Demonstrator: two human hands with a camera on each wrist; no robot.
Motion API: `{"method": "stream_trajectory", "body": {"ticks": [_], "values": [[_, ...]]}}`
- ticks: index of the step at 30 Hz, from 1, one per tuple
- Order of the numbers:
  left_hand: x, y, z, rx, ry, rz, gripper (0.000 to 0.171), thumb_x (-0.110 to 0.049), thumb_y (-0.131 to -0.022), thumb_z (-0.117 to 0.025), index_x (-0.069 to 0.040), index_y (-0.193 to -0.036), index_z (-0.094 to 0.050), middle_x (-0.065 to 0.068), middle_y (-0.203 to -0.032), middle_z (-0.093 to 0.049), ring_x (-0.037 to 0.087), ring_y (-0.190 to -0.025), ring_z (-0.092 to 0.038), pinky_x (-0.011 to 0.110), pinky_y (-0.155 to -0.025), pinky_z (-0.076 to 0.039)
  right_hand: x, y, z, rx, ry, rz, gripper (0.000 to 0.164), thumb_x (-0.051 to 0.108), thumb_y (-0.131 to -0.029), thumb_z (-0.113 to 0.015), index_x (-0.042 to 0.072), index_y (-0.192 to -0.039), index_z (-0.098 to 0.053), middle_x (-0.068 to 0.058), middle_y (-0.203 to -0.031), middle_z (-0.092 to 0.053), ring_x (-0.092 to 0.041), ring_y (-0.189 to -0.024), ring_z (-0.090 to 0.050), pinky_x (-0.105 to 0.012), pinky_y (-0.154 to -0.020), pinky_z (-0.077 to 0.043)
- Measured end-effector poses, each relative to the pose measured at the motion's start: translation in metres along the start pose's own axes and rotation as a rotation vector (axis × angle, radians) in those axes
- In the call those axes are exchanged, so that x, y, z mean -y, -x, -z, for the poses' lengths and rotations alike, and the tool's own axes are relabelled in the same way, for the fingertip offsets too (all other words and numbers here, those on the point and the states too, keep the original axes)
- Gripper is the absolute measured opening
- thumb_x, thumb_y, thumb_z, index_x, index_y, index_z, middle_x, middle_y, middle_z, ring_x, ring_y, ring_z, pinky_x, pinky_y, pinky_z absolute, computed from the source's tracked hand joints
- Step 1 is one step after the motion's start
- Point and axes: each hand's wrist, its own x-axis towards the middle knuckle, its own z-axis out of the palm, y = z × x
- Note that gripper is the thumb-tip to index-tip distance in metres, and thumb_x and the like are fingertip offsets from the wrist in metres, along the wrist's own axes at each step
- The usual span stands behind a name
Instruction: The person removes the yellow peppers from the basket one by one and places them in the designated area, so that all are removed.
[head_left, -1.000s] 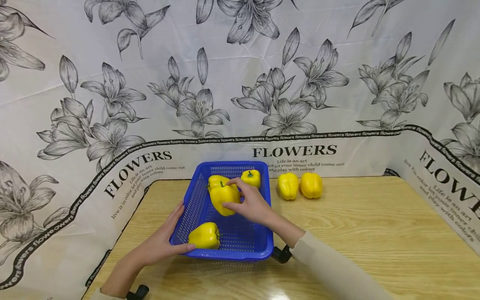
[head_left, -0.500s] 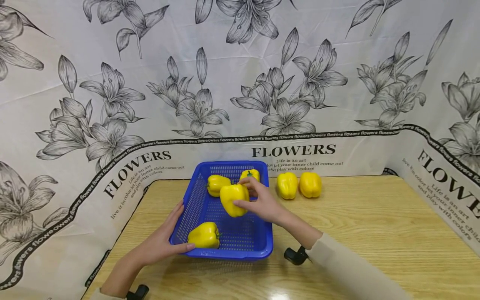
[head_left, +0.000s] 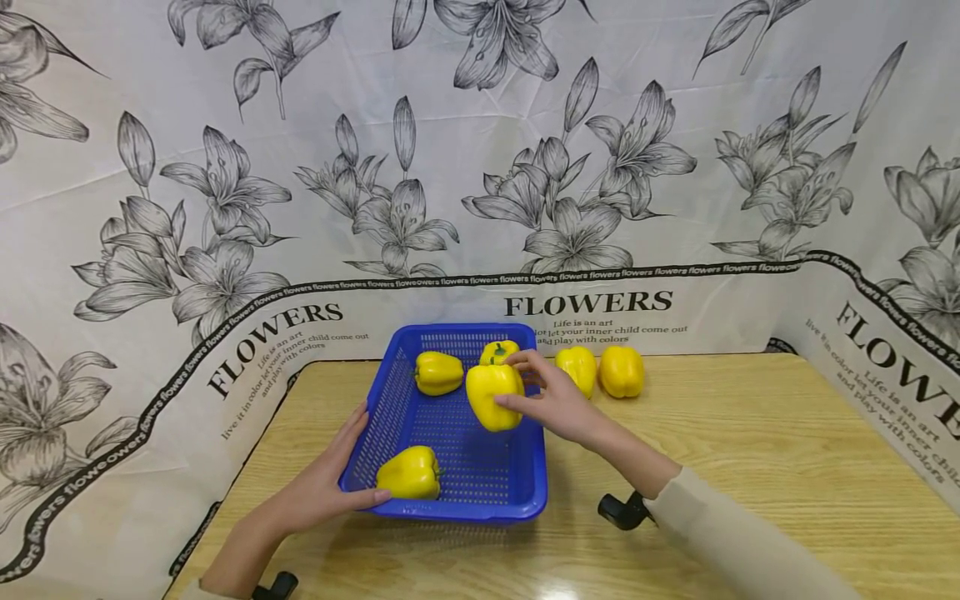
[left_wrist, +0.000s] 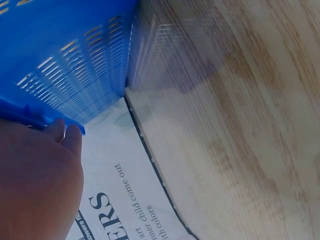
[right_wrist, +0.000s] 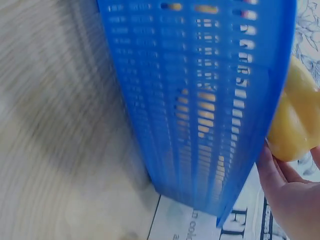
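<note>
My right hand (head_left: 558, 400) grips a yellow bell pepper (head_left: 491, 398) between thumb and fingers, up at the right rim of a blue plastic basket (head_left: 450, 507). From the right wrist, the held pepper (right_wrist: 295, 115) shows just beyond the basket's slotted wall (right_wrist: 200, 100). My left hand (head_left: 322, 483) holds the basket's near left corner, thumb along the front rim and fingers on the left side; the left wrist view shows fingertips at the rim (left_wrist: 72, 137). Inside lie a pepper at the front left (head_left: 408, 472), one at the back left (head_left: 438, 372) and a partly hidden one at the back right (head_left: 498, 352).
Two more yellow bell peppers, one partly behind my right hand (head_left: 576, 367) and one farther right (head_left: 622, 372), stand on the wooden table (head_left: 750, 450) beside the basket. A flower-printed cloth (head_left: 450, 300) hangs behind the table and along its sides.
My right hand has carried the bell pepper rightward, from over the basket's middle to its right rim. The back-left pepper shows fully now. The left hand and basket stay put.
</note>
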Motion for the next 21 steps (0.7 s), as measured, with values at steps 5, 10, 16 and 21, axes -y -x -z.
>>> {"method": "stream_trajectory", "body": {"ticks": [5, 10, 16, 21], "values": [[-0.001, 0.001, 0.001, 0.000, 0.008, 0.002, 0.114, -0.047, -0.086, -0.080, -0.014, -0.166, -0.005, 0.009, -0.173, 0.003, 0.043, -0.155, -0.009, 0.070, -0.116, -0.020, -0.005, 0.001, 0.013, -0.041, 0.011, -0.008, 0.054, 0.026, -0.093, -0.078, 0.008, -0.137, -0.053, -0.020, -0.136, -0.060, -0.038, -0.123, -0.060, -0.046, -0.098, -0.055], [-0.001, 0.001, 0.001, 0.000, 0.008, 0.001, 0.114, -0.047, -0.086, -0.080, -0.014, -0.166, -0.005, 0.010, -0.173, 0.002, 0.043, -0.155, -0.009, 0.070, -0.116, -0.019, -0.007, 0.005, 0.027, -0.068, 0.039, -0.038, 0.056, 0.030, -0.093, -0.078, 0.009, -0.138, -0.053, -0.018, -0.137, -0.061, -0.036, -0.124, -0.059, -0.046, -0.098, -0.055], [0.000, 0.000, 0.000, 0.004, 0.007, 0.007, 0.114, -0.046, -0.086, -0.079, -0.015, -0.166, -0.005, 0.007, -0.173, 0.003, 0.042, -0.155, -0.008, 0.071, -0.116, -0.020, -0.013, 0.013, 0.048, -0.068, 0.027, -0.066, 0.054, 0.028, -0.095, -0.075, 0.009, -0.140, -0.052, -0.024, -0.144, -0.055, -0.039, -0.129, -0.057, -0.044, -0.094, -0.057], [0.000, 0.000, 0.000, 0.004, 0.010, 0.007, 0.114, -0.046, -0.086, -0.079, -0.015, -0.166, -0.005, 0.005, -0.173, 0.003, 0.041, -0.156, -0.008, 0.070, -0.116, -0.020, -0.016, 0.019, 0.066, -0.076, 0.023, -0.066, 0.054, 0.024, -0.096, -0.074, 0.005, -0.140, -0.050, -0.028, -0.143, -0.054, -0.041, -0.125, -0.059, -0.037, -0.084, -0.061]]}}
